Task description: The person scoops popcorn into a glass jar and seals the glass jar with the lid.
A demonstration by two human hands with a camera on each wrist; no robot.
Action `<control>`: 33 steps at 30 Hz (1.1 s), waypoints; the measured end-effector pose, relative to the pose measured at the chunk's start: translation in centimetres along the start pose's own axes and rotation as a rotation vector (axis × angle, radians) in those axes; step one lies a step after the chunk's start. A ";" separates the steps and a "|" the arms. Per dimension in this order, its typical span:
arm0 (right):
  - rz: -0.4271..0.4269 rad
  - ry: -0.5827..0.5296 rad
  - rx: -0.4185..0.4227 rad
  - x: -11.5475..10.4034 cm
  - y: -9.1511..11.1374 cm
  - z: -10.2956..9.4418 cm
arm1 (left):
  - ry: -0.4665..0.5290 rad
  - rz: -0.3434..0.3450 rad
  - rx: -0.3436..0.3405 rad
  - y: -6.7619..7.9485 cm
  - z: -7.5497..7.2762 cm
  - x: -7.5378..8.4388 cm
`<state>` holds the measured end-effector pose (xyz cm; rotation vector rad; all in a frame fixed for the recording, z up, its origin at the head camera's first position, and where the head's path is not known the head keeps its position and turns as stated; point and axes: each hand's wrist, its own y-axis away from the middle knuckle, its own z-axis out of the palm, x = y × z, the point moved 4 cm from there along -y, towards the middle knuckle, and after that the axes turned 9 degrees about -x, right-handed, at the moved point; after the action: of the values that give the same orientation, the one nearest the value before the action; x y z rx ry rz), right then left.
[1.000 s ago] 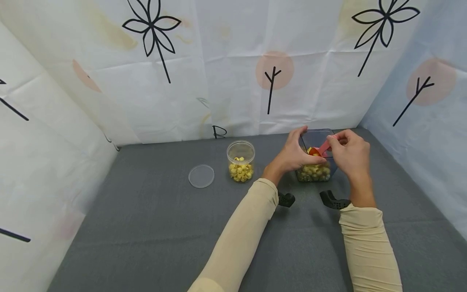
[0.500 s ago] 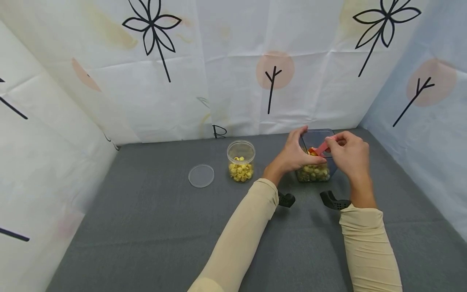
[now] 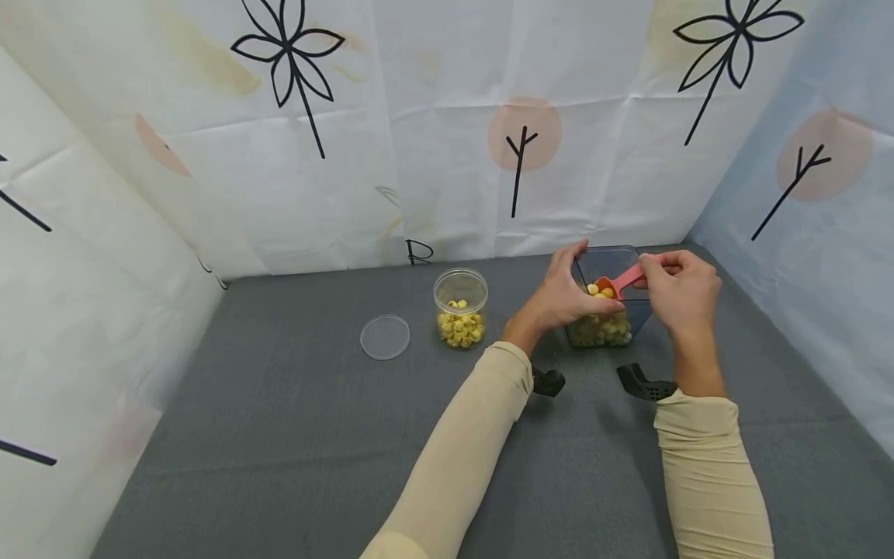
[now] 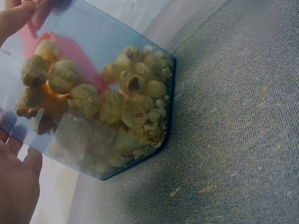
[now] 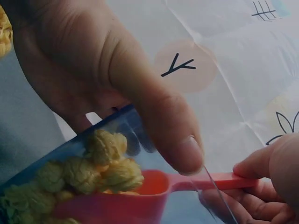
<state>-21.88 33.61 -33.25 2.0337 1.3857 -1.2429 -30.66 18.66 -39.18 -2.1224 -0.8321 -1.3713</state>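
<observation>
A clear square tub (image 3: 639,310) with popcorn (image 4: 133,93) in its lower part stands at the back right of the table. My left hand (image 3: 562,297) grips the tub from its left side, thumb across the near wall and fingers behind. With my right hand (image 3: 680,291) I pinch the handle of a pink scoop (image 3: 630,275). The scoop's bowl is inside the tub among the popcorn, and several pieces lie in it, as the right wrist view shows. Part of the bowl is hidden behind my left thumb in the head view.
A round clear jar (image 3: 461,291), part filled with popcorn, stands uncovered left of the tub. Beside it a round clear lid (image 3: 386,337) lies flat on the grey tablecloth (image 3: 279,435). A white patterned curtain (image 3: 447,155) rises close behind the tub.
My right hand has shifted slightly right and the scoop's handle now lies flatter. More popcorn shows in the scoop's bowl. My left hand keeps its hold on the tub.
</observation>
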 end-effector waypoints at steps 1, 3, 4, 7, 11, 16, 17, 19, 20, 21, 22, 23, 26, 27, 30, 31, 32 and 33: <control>0.012 -0.013 -0.013 0.1 -0.1 0.0 | -0.003 0.000 0.001 0.0 0.0 0.0; 0.042 -0.036 -0.037 0.2 -0.2 -0.1 | -0.006 0.000 0.001 0.0 0.0 0.0; 0.058 -0.057 -0.046 0.3 -0.2 -0.1 | -0.006 0.000 0.000 0.0 0.0 0.0; 0.102 -0.114 -0.045 0.3 -0.2 -0.3 | -0.004 -0.002 -0.002 0.0 0.0 0.0; 0.140 -0.181 -0.036 0.3 -0.1 -0.4 | -0.006 -0.002 -0.001 0.0 0.0 0.0; 0.184 -0.287 0.000 0.5 -0.2 -0.8 | -0.003 -0.003 0.006 0.0 -0.1 0.0; 0.197 -0.311 0.003 0.6 -0.2 -0.9 | 0.000 -0.003 0.007 0.0 -0.1 0.0; 0.221 -0.354 0.002 0.8 -0.3 -1.1 | 0.007 -0.005 0.007 0.0 -0.1 0.0; 0.232 -0.374 -0.003 0.9 -0.2 -1.3 | 0.009 -0.005 0.007 0.0 -0.1 0.0; 0.242 -0.392 -0.009 1.0 -0.3 -1.3 | 0.011 -0.005 0.006 0.0 0.0 0.0; 0.248 -0.408 -0.014 1.0 -0.3 -1.4 | 0.011 -0.006 0.005 0.0 0.0 0.0; 0.257 -0.412 -0.020 1.1 -0.2 -1.4 | 0.009 -0.007 0.005 0.0 0.0 0.0; 0.276 -0.413 -0.020 1.3 -0.3 -1.4 | 0.005 -0.006 0.003 0.0 0.0 0.0; 0.285 -0.405 -0.021 1.4 -0.4 -1.4 | 0.005 -0.005 0.003 0.0 0.0 0.0; 0.316 -0.402 -0.028 1.7 -0.6 -1.2 | 0.007 -0.001 0.004 0.0 0.1 0.0; 0.326 -0.412 -0.029 1.9 -0.6 -1.1 | 0.008 0.000 0.003 0.0 0.1 0.0; 0.336 -0.422 -0.028 2.0 -0.7 -1.0 | 0.009 0.001 0.003 0.0 0.1 0.0; 0.344 -0.435 -0.023 2.1 -0.7 -0.9 | 0.012 0.002 0.002 0.0 0.1 0.0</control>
<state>-21.86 35.71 -34.36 1.7497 0.8079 -1.3906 -30.59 18.70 -39.16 -2.1113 -0.8263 -1.3802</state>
